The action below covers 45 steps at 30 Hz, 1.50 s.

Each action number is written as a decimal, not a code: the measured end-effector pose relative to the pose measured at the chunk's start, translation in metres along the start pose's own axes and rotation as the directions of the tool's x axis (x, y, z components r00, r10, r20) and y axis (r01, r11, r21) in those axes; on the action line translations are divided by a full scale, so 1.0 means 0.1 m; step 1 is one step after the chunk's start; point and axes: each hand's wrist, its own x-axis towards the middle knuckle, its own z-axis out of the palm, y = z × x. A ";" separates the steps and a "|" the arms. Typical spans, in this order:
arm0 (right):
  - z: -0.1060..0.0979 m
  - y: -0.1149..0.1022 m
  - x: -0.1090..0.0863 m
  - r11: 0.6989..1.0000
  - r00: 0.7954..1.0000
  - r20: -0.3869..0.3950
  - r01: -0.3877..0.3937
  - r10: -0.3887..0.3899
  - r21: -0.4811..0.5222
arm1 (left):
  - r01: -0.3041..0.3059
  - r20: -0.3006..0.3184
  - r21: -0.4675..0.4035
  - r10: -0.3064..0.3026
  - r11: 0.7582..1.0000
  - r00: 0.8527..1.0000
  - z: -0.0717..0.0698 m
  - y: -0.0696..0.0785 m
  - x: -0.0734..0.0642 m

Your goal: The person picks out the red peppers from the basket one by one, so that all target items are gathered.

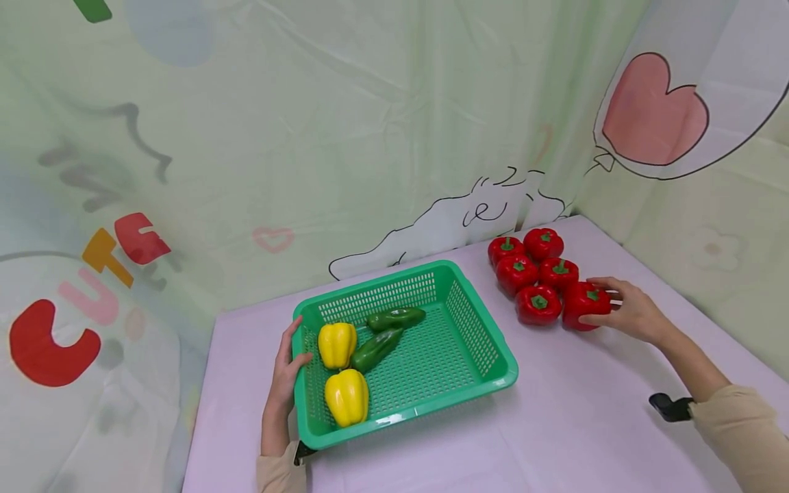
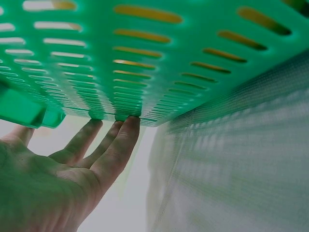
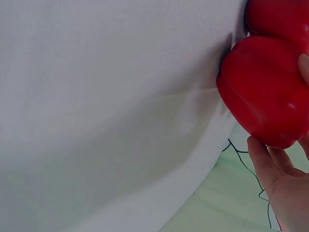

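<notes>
My left hand (image 1: 283, 380) grips the left rim of a green plastic basket (image 1: 431, 356), thumb over the rim. In the left wrist view its fingers (image 2: 118, 150) reach up against the slotted basket wall (image 2: 101, 48). The basket holds two yellow bell peppers (image 1: 347, 398) at its left end and two long green peppers (image 1: 376, 349) beside them. At the right, my right hand (image 1: 637, 313) holds a red bell pepper (image 1: 578, 305) between thumb and fingers. The right wrist view shows this pepper (image 3: 263, 92) on its side near the tabletop, fingertips (image 3: 256, 145) at its end.
Several more red bell peppers (image 1: 538, 306) stand close together left of and behind the held one, right of the basket. A pale tablecloth (image 1: 555, 411) covers the table. Printed curtains (image 1: 370, 137) hang along its back and right side.
</notes>
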 end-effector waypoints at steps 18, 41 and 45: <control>-0.01 0.00 0.00 0.998 0.998 -0.005 0.061 -0.061 0.005 | 0.010 -0.009 0.014 -0.010 1.000 1.000 -0.02 0.00 -0.01; 0.01 0.03 -0.04 0.998 0.999 -0.008 0.032 -0.031 0.050 | 0.004 -0.007 0.001 -0.004 1.000 1.000 -0.01 -0.01 -0.02; 0.01 0.06 -0.04 0.997 0.999 -0.012 0.040 -0.039 0.062 | 0.008 -0.002 0.003 -0.008 1.000 1.000 -0.01 -0.01 0.00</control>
